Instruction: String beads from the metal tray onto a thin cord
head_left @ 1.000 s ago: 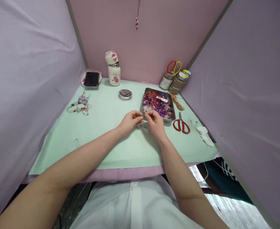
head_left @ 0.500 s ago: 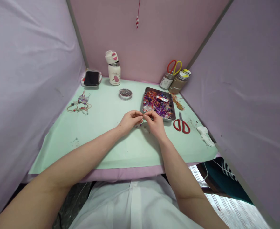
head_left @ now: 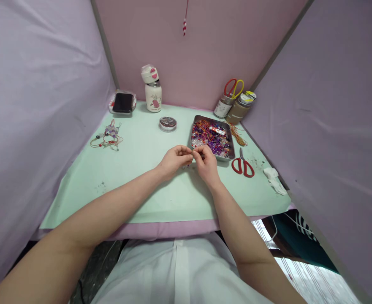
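My left hand (head_left: 173, 163) and my right hand (head_left: 206, 165) meet fingertip to fingertip just in front of the bead tray (head_left: 233, 154). Both are closed in a pinch on a thin beaded string (head_left: 186, 166). A few small purplish beads of it show below the left fingers; the rest is hidden by the hands. Loose beads in purple, red, orange and clear fill the metal tray, with a small red-and-white tube (head_left: 217, 131) on top of them. Red-handled scissors (head_left: 243, 166) lie right of the tray.
Finished-looking beaded strings (head_left: 109, 137) lie at left, near a phone (head_left: 123, 103). A white bottle (head_left: 153, 97), a round spool (head_left: 168, 123), a jar with scissors (head_left: 223, 106), a brown jar (head_left: 238, 110), orange cords (head_left: 238, 136) and a crumpled tissue (head_left: 274, 180) surround the work area.
The fingertips stay together, with slight finger movement. Less of the beaded string shows below them now. The whole view has shifted slightly.
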A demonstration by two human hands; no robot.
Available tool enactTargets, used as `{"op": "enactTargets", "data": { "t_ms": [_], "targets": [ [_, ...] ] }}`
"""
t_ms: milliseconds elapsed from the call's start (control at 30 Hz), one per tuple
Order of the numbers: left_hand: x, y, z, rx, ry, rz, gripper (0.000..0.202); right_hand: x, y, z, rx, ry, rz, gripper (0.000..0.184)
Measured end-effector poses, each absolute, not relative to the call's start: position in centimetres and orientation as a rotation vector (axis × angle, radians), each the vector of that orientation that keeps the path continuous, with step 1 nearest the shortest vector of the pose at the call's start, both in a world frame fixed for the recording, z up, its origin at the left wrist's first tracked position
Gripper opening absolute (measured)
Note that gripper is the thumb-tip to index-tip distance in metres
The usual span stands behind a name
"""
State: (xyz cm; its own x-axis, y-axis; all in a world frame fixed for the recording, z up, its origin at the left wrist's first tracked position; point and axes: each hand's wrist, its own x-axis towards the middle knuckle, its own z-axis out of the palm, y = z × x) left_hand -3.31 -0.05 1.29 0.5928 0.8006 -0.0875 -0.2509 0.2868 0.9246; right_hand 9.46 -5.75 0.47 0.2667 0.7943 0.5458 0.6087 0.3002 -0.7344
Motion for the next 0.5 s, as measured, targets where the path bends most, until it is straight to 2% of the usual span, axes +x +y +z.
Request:
{"op": "enactTargets", "data": {
  "t_ms": [500],
  "targets": [
    [-3.32,-0.09,1.28,1.129,0.69,0.879,0.019,9.16,-5.85,0.41,-1.391,-1.366,0.321,0.011]
  ]
}}
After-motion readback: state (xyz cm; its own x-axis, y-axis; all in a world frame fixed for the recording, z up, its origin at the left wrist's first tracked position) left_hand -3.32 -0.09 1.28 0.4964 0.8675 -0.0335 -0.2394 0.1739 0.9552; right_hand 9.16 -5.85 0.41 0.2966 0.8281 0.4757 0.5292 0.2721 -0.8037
